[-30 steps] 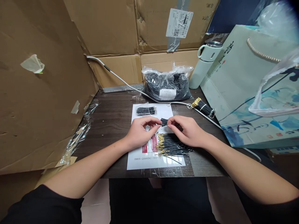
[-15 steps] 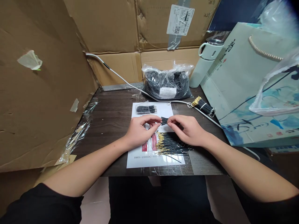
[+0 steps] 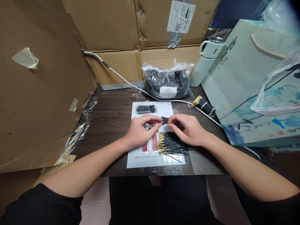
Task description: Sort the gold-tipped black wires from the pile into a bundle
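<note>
Hiding ends of the black bundle [image 3: 165,120] behind left hand [image 3: 143,132] and right hand [image 3: 187,128]; cropping paper bag [image 3: 243,84] at right edge; keeping pouch label [image 3: 168,92] print illegibly small.

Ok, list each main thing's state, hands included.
Bare left hand: pinching
Bare right hand: pinching
Short black strands: held between both hands
Gold-tipped black wires: loose, spread out
Black, gold-ended wire bundle: tied
Small clear plastic pack: filled
Large clear plastic bag: filled
Pale green flask: lidded, upright
Pale paper bag: standing
White printed sheet: flat, partly covered
</note>
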A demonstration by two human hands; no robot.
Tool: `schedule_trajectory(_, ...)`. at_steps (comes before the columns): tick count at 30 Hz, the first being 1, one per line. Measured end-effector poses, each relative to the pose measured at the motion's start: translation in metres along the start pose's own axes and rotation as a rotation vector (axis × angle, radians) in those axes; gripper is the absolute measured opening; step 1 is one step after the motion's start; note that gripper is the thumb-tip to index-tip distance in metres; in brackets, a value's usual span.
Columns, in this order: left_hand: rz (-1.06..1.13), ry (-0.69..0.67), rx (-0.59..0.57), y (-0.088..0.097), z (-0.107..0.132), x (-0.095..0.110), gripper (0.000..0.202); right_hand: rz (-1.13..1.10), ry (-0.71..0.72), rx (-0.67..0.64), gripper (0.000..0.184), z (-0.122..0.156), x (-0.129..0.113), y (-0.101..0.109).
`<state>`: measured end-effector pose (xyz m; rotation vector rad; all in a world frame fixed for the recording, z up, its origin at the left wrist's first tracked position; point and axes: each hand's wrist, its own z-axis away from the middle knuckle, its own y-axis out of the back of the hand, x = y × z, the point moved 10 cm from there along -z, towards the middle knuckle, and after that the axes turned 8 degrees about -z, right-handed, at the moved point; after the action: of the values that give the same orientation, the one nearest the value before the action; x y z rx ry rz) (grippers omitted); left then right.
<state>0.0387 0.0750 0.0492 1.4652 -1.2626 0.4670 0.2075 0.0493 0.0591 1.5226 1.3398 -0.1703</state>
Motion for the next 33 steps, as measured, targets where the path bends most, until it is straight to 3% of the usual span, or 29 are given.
schedule_trajectory(33,0.036,-0.077,0.017,0.0001,0.001,0.0028,0.017,0.015,0.052,0.004,0.007,-0.0015,-0.0072,-0.0003)
